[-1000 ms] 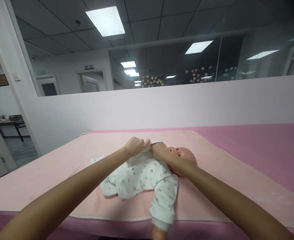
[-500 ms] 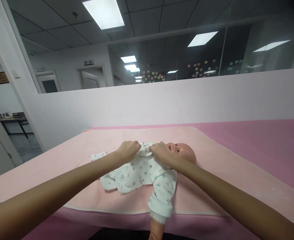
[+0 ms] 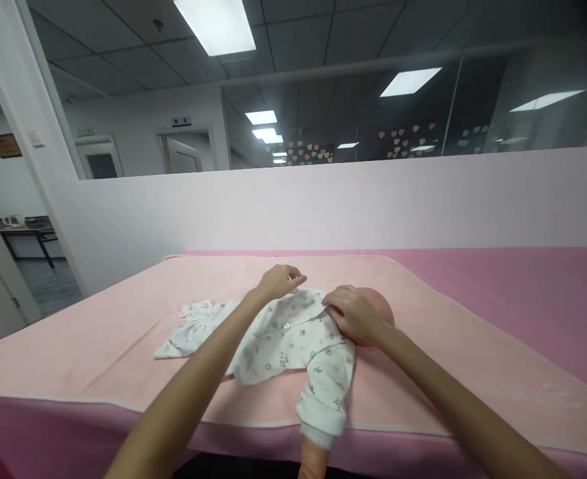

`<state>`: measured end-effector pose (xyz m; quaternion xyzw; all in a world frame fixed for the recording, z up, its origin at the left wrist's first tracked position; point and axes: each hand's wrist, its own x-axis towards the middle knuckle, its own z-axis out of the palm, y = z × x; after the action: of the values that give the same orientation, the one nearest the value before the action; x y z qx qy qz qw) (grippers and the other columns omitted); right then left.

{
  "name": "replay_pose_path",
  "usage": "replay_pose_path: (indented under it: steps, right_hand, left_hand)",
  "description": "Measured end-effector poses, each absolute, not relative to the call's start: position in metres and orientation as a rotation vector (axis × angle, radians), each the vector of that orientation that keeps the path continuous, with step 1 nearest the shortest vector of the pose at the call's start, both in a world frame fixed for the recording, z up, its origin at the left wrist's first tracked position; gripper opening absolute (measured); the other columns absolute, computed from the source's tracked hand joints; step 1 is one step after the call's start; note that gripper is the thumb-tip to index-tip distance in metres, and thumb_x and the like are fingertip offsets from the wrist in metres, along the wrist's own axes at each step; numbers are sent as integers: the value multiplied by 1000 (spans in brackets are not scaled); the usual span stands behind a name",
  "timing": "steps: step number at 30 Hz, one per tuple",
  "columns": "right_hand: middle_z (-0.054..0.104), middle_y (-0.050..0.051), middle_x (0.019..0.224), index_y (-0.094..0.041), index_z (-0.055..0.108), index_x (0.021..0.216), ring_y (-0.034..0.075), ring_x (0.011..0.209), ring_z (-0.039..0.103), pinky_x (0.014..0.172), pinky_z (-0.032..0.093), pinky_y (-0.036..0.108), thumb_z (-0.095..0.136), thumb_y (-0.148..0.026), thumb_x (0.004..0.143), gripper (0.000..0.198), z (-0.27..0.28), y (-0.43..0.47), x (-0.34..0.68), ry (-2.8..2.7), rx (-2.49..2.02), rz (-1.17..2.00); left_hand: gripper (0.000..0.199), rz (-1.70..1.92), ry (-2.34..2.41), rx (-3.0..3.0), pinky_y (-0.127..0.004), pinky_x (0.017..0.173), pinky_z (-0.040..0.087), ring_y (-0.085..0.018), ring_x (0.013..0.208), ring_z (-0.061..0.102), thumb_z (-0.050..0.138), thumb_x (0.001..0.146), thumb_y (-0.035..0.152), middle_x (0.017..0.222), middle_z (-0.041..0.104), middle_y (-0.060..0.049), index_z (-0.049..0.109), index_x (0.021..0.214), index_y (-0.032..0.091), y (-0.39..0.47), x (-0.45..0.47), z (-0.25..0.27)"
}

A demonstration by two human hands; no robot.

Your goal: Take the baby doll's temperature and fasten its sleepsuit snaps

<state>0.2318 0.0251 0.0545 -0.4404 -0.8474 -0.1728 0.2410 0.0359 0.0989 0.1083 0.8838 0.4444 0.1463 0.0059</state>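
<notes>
Multicoloured heart shapes point(image 3: 308, 156) and rectangular white lights point(image 3: 217, 25) show in a wide glass window point(image 3: 328, 106) above a white wall point(image 3: 333, 207), while at far left two brown rectangular plaques point(image 3: 6, 146) hang above a black-legged table point(image 3: 27, 231).

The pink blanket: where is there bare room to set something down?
The pink blanket lies bare left of the printed clothes, out to its left edge, and right of the doll's head, up to the darker pink surface. The middle is crowded by clothes, left hand and right hand.

Head cam, fwd over doll point(image 3: 293, 346).
</notes>
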Motion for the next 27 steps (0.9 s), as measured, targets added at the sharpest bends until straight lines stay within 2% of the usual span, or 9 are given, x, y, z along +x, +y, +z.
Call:
replay_pose_path:
  steps: [2,4,6,9,12,15,20,24,27]
  right_hand:
    - [61,3,72,-18,57,68,14,68,49,77,32,29,39,-9,76,22,50,22,229,-2374,-1121,-493]
    - [61,2,70,-19,57,67,13,67,49,78,32,29,40,-10,76,21,48,19,227,-2443,-1062,-488]
    - [62,2,71,-19,58,68,13,69,51,77,33,28,39,-12,77,22,50,16,229,-2429,-1072,-433]
    - [65,2,82,-20,61,78,14,76,53,72,36,25,38,-17,80,23,60,15,241,-2212,-1241,-294]
    - [66,2,89,-21,63,83,15,80,55,71,38,25,40,-24,80,24,68,24,262,-1978,-1417,-97]
    - [66,3,86,-19,65,79,16,81,57,72,40,25,43,-33,79,26,64,44,286,-1840,-1421,257]
    - [66,7,94,-14,66,85,19,88,59,78,44,27,50,-45,74,36,44,70,313,-1498,-1284,864]
    - [66,10,95,-13,61,98,22,87,62,78,48,31,43,-53,76,49,20,70,319,-1200,-1193,1233]
    - [63,10,106,-14,55,111,23,93,61,80,49,34,35,-54,79,55,5,65,317,-1063,-1064,1387]
  left_hand:
    - [39,614,1631,2823,-34,84,40,-22,106,50,35,84,41,117,54,-8,55,110,19,124,46,77]
    - [40,512,1744,2765,-35,94,34,-20,116,41,31,86,41,132,41,-6,49,118,23,145,50,49]
    - [45,421,1789,2693,-40,92,35,-23,116,42,27,86,47,129,45,-8,51,116,23,161,49,31]
    - [50,317,1790,2650,-46,95,30,-23,114,44,20,85,52,121,52,-7,52,114,26,171,45,23]
    - [56,262,1828,2611,-46,94,29,-25,111,45,19,83,55,119,52,-9,55,112,24,172,43,27]
    - [59,256,1887,2576,-44,90,33,-28,109,45,20,81,58,116,52,-12,60,104,21,173,45,30]
    - [52,264,1928,2537,-38,83,38,-25,94,54,28,80,52,95,62,-13,65,83,15,183,48,32]
    - [50,273,1930,2458,-31,72,42,-24,91,57,27,81,49,99,63,-13,62,91,15,191,46,28]
    - [52,264,1921,2394,-31,75,42,-23,93,58,24,81,50,106,62,-11,57,103,17,191,43,25]
